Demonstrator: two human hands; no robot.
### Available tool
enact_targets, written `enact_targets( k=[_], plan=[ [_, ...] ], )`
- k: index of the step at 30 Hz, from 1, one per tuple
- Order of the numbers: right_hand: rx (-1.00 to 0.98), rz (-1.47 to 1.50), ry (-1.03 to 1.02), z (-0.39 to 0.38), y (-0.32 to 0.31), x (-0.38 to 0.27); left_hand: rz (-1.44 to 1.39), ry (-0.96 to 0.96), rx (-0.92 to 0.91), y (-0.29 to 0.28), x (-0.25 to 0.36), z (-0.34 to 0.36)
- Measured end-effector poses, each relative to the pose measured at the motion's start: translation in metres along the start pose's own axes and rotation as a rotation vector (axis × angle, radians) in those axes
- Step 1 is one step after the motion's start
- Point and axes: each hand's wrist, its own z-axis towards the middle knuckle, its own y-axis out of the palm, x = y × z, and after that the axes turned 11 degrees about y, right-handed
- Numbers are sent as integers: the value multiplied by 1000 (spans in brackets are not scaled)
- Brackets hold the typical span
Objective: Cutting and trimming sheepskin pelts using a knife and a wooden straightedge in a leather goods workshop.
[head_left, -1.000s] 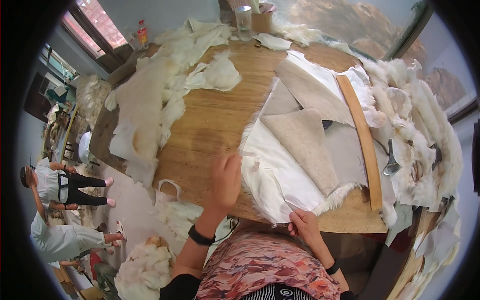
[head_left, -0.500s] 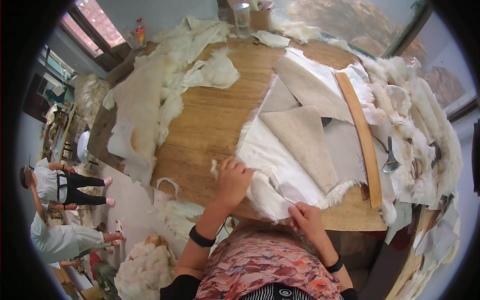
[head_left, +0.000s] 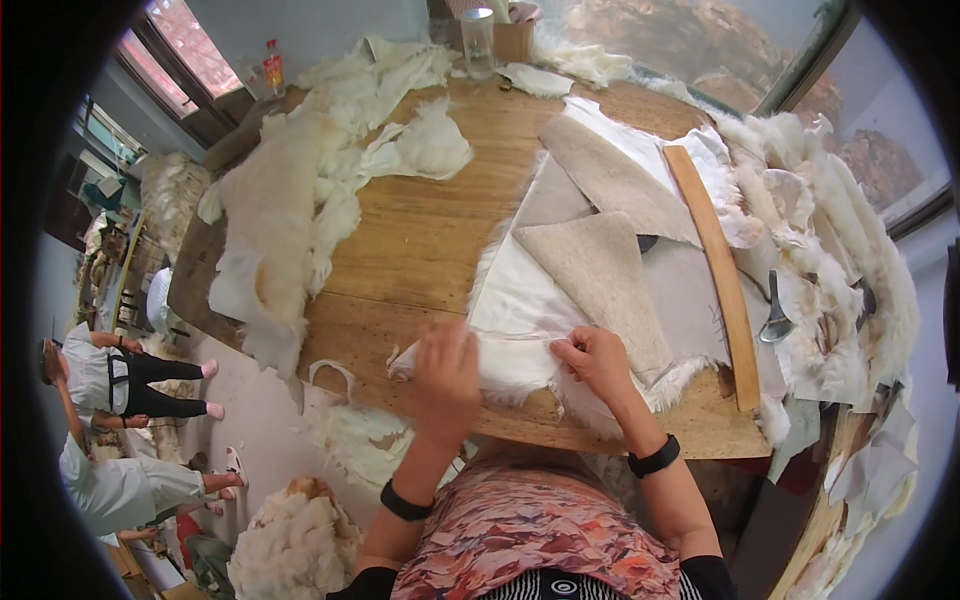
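My right hand [head_left: 592,358] pinches a thin white strip or edge of the fur-edged white hide [head_left: 510,290] near the table's front. My left hand [head_left: 447,375], smeared by motion, is over the hide's near-left flap; whether it grips is unclear. Beige felt-like panels [head_left: 590,260] lie folded on the hide, with a grey piece [head_left: 680,300] beneath at the right. A long wooden strip [head_left: 715,275] lies across the right side, just left of a metal tool [head_left: 776,322].
The wooden table [head_left: 420,230] carries loose pale fur pelts [head_left: 270,240] at left and heaped ones [head_left: 840,260] at right. A glass jar [head_left: 478,45] and plastic bottle [head_left: 272,68] stand at the back. Two people [head_left: 140,390] are at far left; a fur pile [head_left: 295,540] sits below.
My right hand has moved up from the front edge, folding the hide's near part upward. My left hand has shifted slightly left and is now blurred.
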Motion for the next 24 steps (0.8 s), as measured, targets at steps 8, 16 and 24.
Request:
enact_targets(
  k=[8,16,24],
  plan=[
    [-75,53,82,5,-11,-15,-414,164,-239,16,47,-14],
    [102,533,176,-10,-108,38,-376,173,-240,25,48,-20],
    [788,-410,190,22,-285,182,-324,179,-255,19,49,-21]
  ],
)
